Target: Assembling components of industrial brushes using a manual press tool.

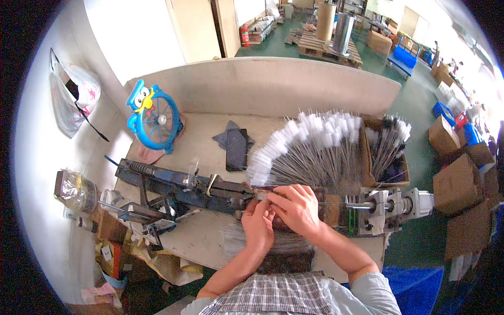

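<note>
The left hand and right hand sit close together, fingertips at a small whitish piece just beside the right end of the black bench machine; both are nearly closed, but the fingers hide whether each grips it. Like the white-tufted wire brushes fanned behind, it probably handles light and easily crushed, best pinched gently at its edge

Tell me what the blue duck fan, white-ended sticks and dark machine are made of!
Blue duck fan: probably smooth plastic; its colour is bright and even.
White-ended sticks: likely metal wire stems, thin, grey and straight; the fuzzy ends may be plastic bristles, though that's unclear.
Dark machine: seemingly metal, dull and worn, with scuffed, solid bars.
</note>
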Action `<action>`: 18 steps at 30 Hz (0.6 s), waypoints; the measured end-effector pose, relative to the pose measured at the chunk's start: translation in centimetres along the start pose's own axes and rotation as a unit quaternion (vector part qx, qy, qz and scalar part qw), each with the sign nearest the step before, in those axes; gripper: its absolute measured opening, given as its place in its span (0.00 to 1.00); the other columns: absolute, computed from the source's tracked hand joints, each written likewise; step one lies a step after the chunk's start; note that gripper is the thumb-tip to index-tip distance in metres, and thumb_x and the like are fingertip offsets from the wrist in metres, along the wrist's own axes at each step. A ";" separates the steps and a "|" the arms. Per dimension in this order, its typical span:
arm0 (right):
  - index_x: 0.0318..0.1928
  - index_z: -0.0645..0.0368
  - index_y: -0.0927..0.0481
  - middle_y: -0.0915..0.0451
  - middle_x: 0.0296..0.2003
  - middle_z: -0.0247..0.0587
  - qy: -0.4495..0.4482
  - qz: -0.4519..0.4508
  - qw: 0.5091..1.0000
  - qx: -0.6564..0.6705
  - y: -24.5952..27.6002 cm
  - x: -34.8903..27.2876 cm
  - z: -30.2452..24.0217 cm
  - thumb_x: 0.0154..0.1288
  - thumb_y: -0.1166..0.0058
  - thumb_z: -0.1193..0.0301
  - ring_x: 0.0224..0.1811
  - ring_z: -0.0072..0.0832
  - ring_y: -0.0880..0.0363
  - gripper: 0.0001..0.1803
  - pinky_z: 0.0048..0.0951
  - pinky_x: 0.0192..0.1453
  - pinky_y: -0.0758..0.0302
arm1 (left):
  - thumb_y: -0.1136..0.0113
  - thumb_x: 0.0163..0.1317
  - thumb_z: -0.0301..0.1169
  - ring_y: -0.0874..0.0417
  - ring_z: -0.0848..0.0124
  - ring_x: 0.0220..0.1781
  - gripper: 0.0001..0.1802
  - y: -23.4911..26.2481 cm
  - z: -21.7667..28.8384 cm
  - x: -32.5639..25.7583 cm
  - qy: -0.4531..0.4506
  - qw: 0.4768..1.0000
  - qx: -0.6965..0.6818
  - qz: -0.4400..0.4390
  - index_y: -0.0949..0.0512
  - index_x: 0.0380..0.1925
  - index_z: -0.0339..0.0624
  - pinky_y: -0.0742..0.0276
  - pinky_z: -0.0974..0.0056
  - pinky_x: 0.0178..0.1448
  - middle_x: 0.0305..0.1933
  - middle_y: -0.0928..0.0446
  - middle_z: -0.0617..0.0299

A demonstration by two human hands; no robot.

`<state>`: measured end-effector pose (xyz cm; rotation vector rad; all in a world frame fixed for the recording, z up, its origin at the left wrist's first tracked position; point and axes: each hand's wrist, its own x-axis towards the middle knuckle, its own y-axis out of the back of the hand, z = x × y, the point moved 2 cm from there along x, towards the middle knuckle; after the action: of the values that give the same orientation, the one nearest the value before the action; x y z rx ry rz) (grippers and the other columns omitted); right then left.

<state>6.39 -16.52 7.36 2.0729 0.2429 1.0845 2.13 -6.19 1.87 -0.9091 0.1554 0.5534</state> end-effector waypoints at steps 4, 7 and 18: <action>0.36 0.50 0.18 0.22 0.36 0.29 -0.005 0.000 1.000 0.004 -0.1 -0.1 0.3 0.43 0.38 0.67 0.37 0.28 0.24 0.14 0.30 0.43 0.31 | 0.46 0.57 0.23 0.22 0.74 0.38 0.06 0.5 -0.4 0.4 -0.002 1.000 0.004 -0.013 0.27 0.36 0.39 0.25 0.69 0.44 0.38 0.23 0.62; 0.36 0.50 0.18 0.22 0.36 0.29 -0.007 0.004 1.000 0.012 -0.1 -0.2 0.5 0.44 0.38 0.67 0.37 0.28 0.24 0.14 0.30 0.43 0.31 | 0.46 0.59 0.23 0.24 0.76 0.39 0.02 -0.5 0.1 0.0 -0.003 1.000 0.017 -0.012 0.27 0.33 0.41 0.28 0.69 0.47 0.36 0.24 0.63; 0.35 0.54 0.19 0.22 0.30 0.31 -0.022 -0.093 0.993 -0.065 2.5 -0.5 1.2 0.46 0.38 0.67 0.37 0.30 0.26 0.13 0.34 0.42 0.31 | 0.57 0.65 0.44 0.24 0.63 0.46 0.19 0.4 0.6 0.1 0.038 0.998 -0.041 -0.018 0.30 0.41 0.39 0.27 0.59 0.52 0.44 0.25 0.55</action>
<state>6.51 -19.13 8.42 1.9150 0.3283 0.9162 1.91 -5.44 1.93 -1.0127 0.1868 0.4954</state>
